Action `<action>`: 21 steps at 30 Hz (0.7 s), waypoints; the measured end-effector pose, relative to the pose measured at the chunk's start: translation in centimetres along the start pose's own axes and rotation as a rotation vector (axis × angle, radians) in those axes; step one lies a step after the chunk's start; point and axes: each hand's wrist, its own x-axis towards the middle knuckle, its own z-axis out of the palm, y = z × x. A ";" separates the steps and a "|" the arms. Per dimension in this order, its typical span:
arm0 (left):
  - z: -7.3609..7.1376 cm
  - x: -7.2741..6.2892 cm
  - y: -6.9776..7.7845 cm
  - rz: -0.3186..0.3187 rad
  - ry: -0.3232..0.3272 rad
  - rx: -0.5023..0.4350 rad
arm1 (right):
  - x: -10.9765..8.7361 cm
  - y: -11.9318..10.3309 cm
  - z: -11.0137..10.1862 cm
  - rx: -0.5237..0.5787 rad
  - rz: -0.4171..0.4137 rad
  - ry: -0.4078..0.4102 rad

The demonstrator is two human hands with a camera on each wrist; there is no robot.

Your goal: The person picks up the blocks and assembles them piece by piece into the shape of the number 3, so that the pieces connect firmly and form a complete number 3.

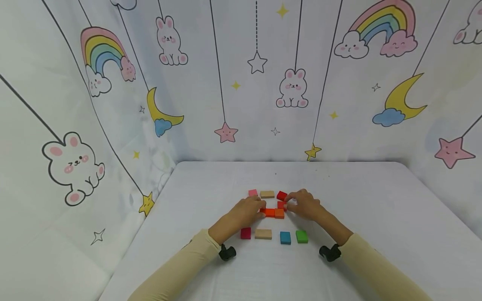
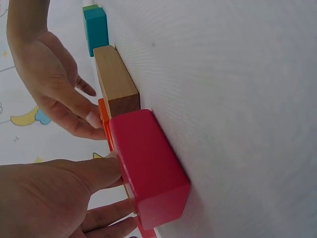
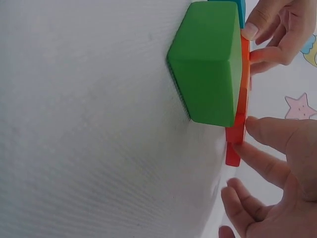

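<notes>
Head view: handles small blocks on a white table [image 1: 188, 196] with two bare hands reaching inward from either side. Pinches with the left hand [image 1: 244, 212], thumb and index finger nearly together at its left end, a bright orange-red rectangular block [image 1: 269, 212], material hard to tell. Lies in the middle of the group, between the hands, long axis running left to right, right end meeting an orange squarish block [image 1: 279, 213]. Pinches with the right hand [image 1: 306, 205] the right side of a red squarish block [image 1: 281, 205], thumb and index finger slightly parted, remaining fingers loose. Sits just beyond the orange squarish block, long axis hard to tell. Farther off, has a red rectangular block [image 1: 281, 195] turned askew, right end angled toward the near side. Shows to its left a pale wooden rectangular block [image 1: 267, 194], long axis left to right, then a pink block [image 1: 252, 192]. Nearer, from left to right, has a crimson block [image 1: 245, 233], a plain wooden oblong block [image 1: 263, 234] pointing left to right, a blue squarish block [image 1: 285, 238] and a green squarish block [image 1: 301, 236].
</notes>
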 end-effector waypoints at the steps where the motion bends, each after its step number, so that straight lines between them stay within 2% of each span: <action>1: 0.0 0.0 0.0 0.000 0.000 0.001 | 0.0 0.0 0.0 0.000 0.001 0.001; 14: 0.0 0.1 -0.1 0.010 -0.003 0.007 | 0.2 0.4 -0.3 0.035 0.026 0.087; 21: 0.0 0.0 0.0 0.010 -0.006 0.009 | 1.2 0.4 -0.1 0.024 0.057 0.115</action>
